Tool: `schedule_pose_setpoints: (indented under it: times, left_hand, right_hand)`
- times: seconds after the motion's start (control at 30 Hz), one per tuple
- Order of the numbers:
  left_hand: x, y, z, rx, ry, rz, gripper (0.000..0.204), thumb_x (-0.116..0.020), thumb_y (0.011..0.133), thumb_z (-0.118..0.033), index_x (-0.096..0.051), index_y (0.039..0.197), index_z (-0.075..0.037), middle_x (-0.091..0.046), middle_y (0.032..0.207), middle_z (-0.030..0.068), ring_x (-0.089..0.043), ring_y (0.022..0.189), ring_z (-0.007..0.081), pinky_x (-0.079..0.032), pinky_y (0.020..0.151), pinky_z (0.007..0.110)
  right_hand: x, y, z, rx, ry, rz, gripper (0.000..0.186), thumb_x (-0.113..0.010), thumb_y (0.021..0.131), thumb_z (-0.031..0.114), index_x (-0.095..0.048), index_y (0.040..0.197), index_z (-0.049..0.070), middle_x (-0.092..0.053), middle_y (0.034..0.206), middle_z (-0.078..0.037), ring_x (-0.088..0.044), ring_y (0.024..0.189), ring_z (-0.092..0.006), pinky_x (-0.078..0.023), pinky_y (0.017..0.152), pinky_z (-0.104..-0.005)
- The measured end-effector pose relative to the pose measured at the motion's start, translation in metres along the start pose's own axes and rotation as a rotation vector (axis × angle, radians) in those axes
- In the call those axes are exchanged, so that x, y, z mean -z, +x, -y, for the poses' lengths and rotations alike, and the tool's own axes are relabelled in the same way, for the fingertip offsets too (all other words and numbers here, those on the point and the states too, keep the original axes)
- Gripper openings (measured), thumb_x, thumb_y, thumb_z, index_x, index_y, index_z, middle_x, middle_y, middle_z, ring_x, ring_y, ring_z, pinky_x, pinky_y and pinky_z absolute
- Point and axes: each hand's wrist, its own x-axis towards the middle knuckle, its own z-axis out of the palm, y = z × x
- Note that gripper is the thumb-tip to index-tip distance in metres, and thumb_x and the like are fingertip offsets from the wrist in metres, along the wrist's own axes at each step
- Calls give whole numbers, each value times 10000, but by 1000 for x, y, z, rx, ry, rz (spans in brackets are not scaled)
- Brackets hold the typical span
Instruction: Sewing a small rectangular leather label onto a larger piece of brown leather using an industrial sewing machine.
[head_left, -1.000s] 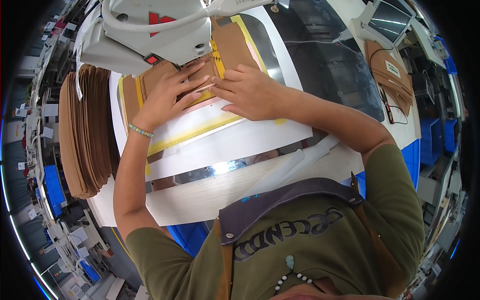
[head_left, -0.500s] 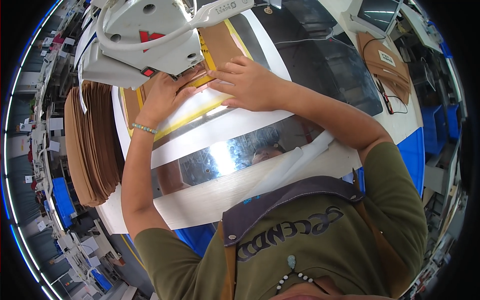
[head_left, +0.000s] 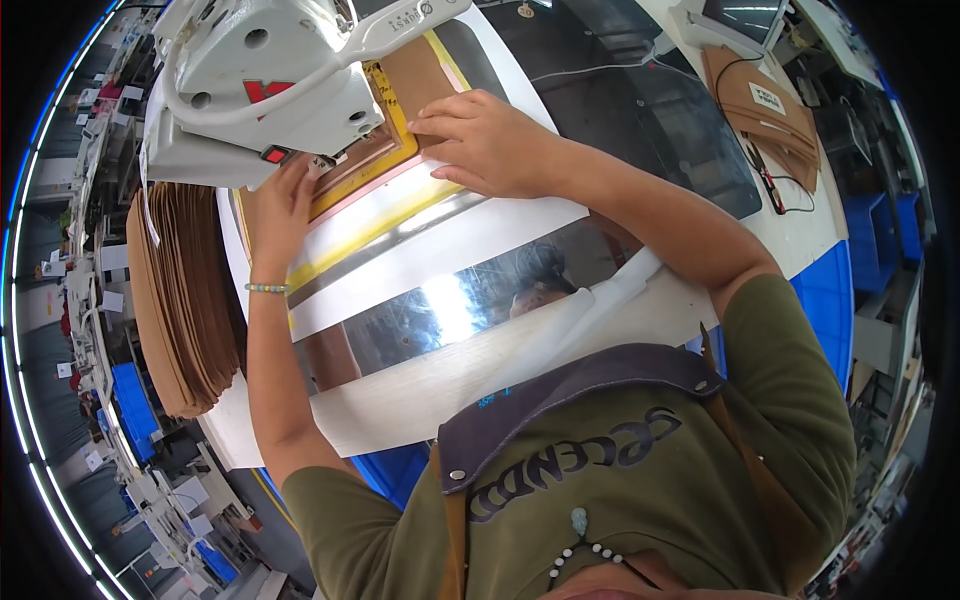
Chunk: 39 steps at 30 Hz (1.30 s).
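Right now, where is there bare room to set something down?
Pale tabletop shows bare between the shiny metal plate and the apron, left of the translucent plastic. The dark panel is bare between the cord and the right forearm. It is crowded around the left hand: the machine head, yellow frame and brown stack leave little room.

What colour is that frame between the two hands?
The frame is yellow with some dark marks, seen best in the head view.
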Motion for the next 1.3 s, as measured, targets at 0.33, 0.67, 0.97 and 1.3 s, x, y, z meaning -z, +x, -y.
schedule_pose_setpoints:
  times: [0.33, 0.67, 0.97, 1.3]
  left_hand:
    - [12, -10, 138, 262, 307, -266, 323, -722, 986, -217, -725, 1210, 16, -690, 1149, 229, -623, 1103, 450, -490, 970, 523]
    - [17, 30, 115, 462, 244, -126, 544, -746, 966, -466, -698, 1274, -19, -763, 1143, 256, -723, 1059, 466, -574, 918, 532]
    - [-38, 34, 26, 248, 597, -338, 325, -613, 1031, -293, -774, 871, -61, -756, 804, 200, -741, 722, 436, -602, 635, 516]
    - [-85, 53, 18, 19, 35, -375, 336, -778, 836, -132, -770, 1153, -21, -765, 1131, 236, -712, 1124, 420, -560, 967, 470]
  right_hand:
    - [71, -55, 87, 360, 627, 415, 252, -791, 891, 246, -734, 1061, 68, -698, 1015, -53, -651, 1041, -256, -504, 893, -396]
    - [53, -121, 104, 432, 279, 196, 237, -698, 891, 197, -663, 1061, 36, -550, 910, -32, -601, 833, -169, -481, 741, -325]
    - [68, -107, 102, 469, 250, 213, 232, -698, 843, 157, -647, 1007, 1, -510, 739, -28, -592, 592, -150, -455, 470, -311]
    - [104, -22, 65, 438, 165, -127, 169, -699, 889, 172, -683, 1030, 81, -593, 801, -34, -666, 651, -181, -504, 505, -346]
